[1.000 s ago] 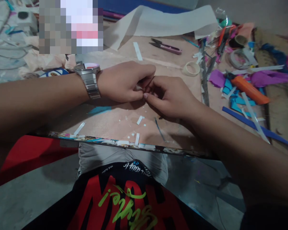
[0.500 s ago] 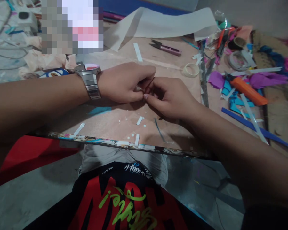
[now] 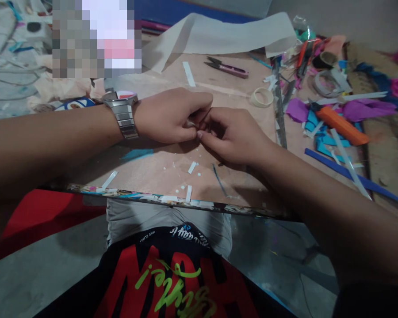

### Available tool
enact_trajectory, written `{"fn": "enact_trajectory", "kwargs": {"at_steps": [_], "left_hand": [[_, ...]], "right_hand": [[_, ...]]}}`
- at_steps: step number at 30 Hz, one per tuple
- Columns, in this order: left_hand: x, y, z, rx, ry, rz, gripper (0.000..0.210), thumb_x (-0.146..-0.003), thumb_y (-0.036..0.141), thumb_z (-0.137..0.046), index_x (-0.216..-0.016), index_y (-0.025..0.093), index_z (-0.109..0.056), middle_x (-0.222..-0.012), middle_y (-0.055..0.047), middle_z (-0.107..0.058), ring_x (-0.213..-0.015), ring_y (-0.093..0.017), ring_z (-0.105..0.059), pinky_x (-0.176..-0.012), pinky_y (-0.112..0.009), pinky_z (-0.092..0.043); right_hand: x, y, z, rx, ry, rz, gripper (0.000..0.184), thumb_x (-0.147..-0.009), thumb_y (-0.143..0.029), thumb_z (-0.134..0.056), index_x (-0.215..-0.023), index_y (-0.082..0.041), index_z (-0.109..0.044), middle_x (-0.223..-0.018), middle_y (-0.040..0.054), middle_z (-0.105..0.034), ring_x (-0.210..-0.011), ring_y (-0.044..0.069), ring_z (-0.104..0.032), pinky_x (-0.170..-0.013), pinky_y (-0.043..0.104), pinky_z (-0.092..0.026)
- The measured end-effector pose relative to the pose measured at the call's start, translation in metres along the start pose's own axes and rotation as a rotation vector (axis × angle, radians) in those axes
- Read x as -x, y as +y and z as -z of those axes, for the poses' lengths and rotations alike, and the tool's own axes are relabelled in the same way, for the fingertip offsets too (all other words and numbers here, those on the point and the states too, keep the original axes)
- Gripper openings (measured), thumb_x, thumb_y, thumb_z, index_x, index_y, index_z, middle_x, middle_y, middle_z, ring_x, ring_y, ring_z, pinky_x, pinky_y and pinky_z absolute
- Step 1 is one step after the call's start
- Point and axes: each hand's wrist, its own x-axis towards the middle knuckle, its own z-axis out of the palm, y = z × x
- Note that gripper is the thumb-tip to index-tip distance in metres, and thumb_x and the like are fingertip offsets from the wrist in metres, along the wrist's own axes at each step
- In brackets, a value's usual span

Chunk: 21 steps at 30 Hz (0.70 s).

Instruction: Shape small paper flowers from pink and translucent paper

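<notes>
My left hand (image 3: 172, 115), with a metal watch (image 3: 124, 112) on the wrist, is closed in a pinch over the middle of the wooden board (image 3: 146, 174). My right hand (image 3: 237, 132) meets it, thumb and fingertips pressed together against the left fingertips. A small pale bit shows between the left thumb and fingers, but what it is cannot be made out. Below the hands lie short white strips (image 3: 192, 167). Beyond them are thread snips (image 3: 226, 68), another white strip (image 3: 189, 73) and a tape roll (image 3: 262, 97).
A long sheet of white paper (image 3: 225, 37) curls across the back. On the right lie an orange cutter (image 3: 343, 125), a clear tape roll (image 3: 327, 83), purple scraps (image 3: 368, 109) and a blue strip (image 3: 338, 164). Crumpled peach paper (image 3: 66, 84) sits at the left.
The whole view has shifted very slightly. Both hands keep the same pinched pose against each other, and nothing on the board has visibly moved.
</notes>
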Motion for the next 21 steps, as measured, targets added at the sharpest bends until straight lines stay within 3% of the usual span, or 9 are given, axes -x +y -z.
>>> {"fn": "enact_trajectory", "kwargs": {"at_steps": [8,21], "left_hand": [[-0.0007,-0.0033,-0.0028,0.005,0.024,-0.009,0.011,-0.079,0.031,-0.06,-0.088,0.025,-0.058,-0.085,-0.007,-0.072,-0.079,-0.024,-0.064,-0.065,-0.037,-0.041],[-0.0003,0.0013,0.0014,0.006,0.0,-0.007,0.014,-0.078,0.032,-0.06,-0.091,0.028,-0.064,-0.078,-0.005,-0.068,-0.078,-0.026,-0.059,-0.067,-0.041,-0.039]], "right_hand": [[-0.0001,0.0003,0.0005,-0.011,-0.015,-0.016,0.006,-0.089,-0.027,-0.068,-0.088,-0.021,-0.066,-0.082,0.0049,-0.068,-0.076,0.022,-0.058,-0.07,0.035,-0.041],[-0.0009,-0.0017,0.0015,0.023,-0.024,-0.027,0.013,-0.091,-0.035,-0.068,-0.09,-0.023,-0.066,-0.084,0.006,-0.071,-0.082,0.025,-0.062,-0.069,0.036,-0.043]]}}
